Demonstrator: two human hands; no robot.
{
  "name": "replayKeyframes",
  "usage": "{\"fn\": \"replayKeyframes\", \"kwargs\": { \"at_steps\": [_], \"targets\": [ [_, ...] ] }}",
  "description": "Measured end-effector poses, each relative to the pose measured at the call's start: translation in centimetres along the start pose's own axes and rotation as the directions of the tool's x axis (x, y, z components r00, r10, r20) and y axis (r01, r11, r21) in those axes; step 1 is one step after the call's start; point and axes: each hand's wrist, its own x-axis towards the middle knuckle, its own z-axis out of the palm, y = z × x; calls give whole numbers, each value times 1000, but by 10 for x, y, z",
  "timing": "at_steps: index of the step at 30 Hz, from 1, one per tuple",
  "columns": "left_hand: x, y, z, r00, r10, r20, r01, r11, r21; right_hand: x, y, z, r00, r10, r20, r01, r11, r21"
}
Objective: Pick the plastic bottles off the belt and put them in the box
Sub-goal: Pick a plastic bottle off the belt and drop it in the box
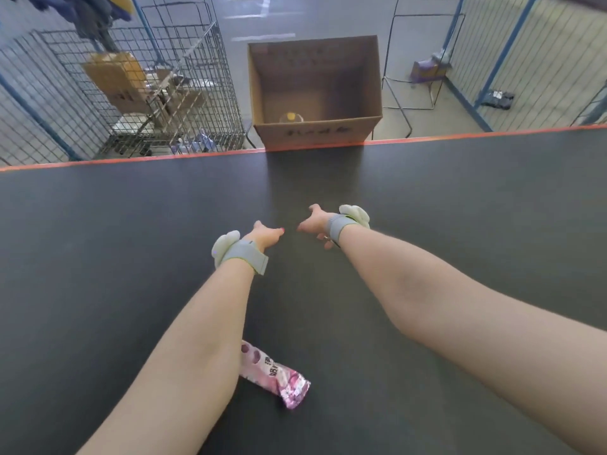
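Both my arms stretch forward over the black belt (131, 257). My left hand (266, 235) and my right hand (313, 222) are close together near the middle of the belt, fingers loose, holding nothing. Beyond the belt's far orange edge stands an open cardboard box (315, 128). At its bottom lies a bottle with a yellow cap (291, 117), partly hidden by the box's front wall. No bottle shows on the belt.
A pink snack wrapper (282, 379) lies on the belt under my left forearm. A wire cage (131, 93) with cardboard inside stands left of the box. A metal frame (414, 60) and blue fencing (525, 60) stand to the right.
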Motion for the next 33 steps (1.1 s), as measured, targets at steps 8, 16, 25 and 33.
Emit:
{"fn": "replayKeyframes", "kwargs": {
  "at_steps": [8,16,25,33],
  "targets": [
    [-58,-112,90,985,-135,111,97,950,297,-100,87,129,927,123,354,55,890,-453],
    [-82,-126,138,988,-75,134,30,949,314,-106,175,182,997,71,-8,-66,881,-469],
    [-81,-148,146,1000,-20,9,16,949,316,-111,183,178,987,141,-83,-160,934,-319],
    [-89,-185,148,997,-80,20,70,953,295,-100,180,194,990,116,79,-87,949,-302]
  ]
}}
